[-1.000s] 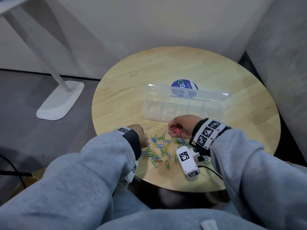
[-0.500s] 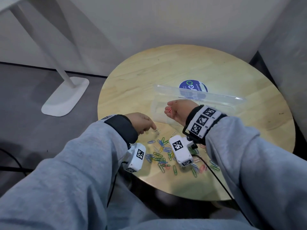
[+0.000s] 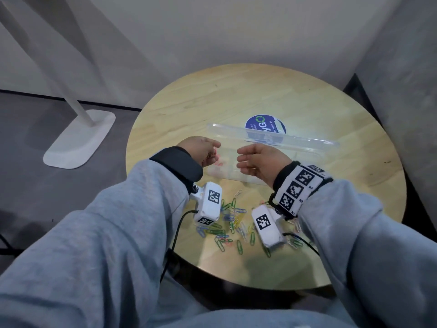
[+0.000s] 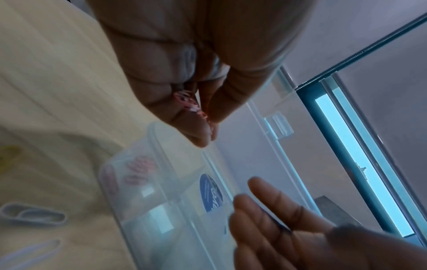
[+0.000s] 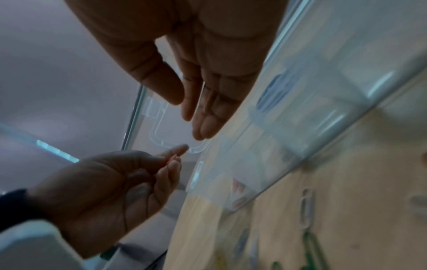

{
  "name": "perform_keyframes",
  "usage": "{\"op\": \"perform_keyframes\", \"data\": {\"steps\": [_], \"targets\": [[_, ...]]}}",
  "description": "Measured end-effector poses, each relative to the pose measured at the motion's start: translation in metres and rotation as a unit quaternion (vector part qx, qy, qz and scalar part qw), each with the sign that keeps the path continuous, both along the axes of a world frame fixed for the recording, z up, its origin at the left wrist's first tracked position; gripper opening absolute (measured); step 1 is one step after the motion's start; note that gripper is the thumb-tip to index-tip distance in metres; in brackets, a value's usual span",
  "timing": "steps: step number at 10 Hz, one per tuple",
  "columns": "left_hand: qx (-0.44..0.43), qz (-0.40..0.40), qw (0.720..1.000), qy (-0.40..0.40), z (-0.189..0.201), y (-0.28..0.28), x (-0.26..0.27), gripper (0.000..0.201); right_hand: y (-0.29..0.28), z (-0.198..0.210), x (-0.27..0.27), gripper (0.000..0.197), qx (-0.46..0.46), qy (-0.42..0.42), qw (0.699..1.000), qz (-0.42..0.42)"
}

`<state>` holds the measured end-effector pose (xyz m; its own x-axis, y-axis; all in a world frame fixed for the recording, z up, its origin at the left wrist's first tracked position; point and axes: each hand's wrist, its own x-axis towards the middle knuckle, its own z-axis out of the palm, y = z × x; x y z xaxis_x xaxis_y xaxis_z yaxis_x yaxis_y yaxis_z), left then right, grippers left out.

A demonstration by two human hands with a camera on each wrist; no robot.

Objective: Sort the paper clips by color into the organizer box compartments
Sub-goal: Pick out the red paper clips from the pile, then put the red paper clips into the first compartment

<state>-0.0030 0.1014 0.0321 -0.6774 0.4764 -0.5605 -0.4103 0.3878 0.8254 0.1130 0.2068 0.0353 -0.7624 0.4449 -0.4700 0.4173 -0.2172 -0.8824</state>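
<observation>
A clear organizer box [image 3: 295,162] stands on the round wooden table [image 3: 236,95] with its lid [image 3: 272,138] raised at the back. Red paper clips [image 3: 218,163] lie in its leftmost compartment, seen also in the left wrist view as red clips [image 4: 138,171]. My left hand [image 3: 215,152] hovers over that end and pinches a few red clips [image 4: 191,104] between thumb and fingers. My right hand [image 3: 237,159] hovers over the box to the right of it, fingers [image 5: 203,117] straight and holding nothing. A mixed pile of coloured clips [image 3: 231,221] lies on the table in front of the box.
A blue round sticker [image 3: 260,125] sits on the table behind the lid. A white lamp base [image 3: 80,140] stands on the floor at left. Grey walls close in behind and at right. The table's near edge lies just past the clip pile.
My left hand rose from the clip pile to the box's left end, now pinching red clips. My right hand, which held red clips a second ago, moved over the box and now is open.
</observation>
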Motion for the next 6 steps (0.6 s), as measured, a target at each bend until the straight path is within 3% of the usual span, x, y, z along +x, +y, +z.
{"op": "perform_keyframes", "data": {"steps": [1, 2, 4, 5, 6], "targets": [[0.035, 0.035, 0.999, -0.022, -0.003, 0.009, 0.002, 0.025, 0.003, -0.002, 0.02, 0.035, 0.123, -0.025, 0.99, 0.056], [0.048, 0.055, 0.997, -0.019, -0.006, 0.012, 0.004, 0.015, 0.003, -0.005, 0.035, 0.03, 0.29, -0.068, 0.94, 0.164], [0.045, 0.038, 0.998, 0.036, -0.003, 0.003, 0.003, 0.034, -0.004, -0.015, 0.037, 0.035, 0.405, -0.149, 0.836, 0.337], [0.005, -0.001, 0.994, 0.112, -0.004, -0.01, 0.001, 0.021, -0.008, -0.025, 0.029, 0.042, 0.449, -0.187, 0.776, 0.4], [-0.059, -0.071, 0.982, 0.166, -0.004, -0.027, 0.004, 0.021, -0.014, -0.038, 0.019, 0.054, 0.482, -0.224, 0.713, 0.458]]}}
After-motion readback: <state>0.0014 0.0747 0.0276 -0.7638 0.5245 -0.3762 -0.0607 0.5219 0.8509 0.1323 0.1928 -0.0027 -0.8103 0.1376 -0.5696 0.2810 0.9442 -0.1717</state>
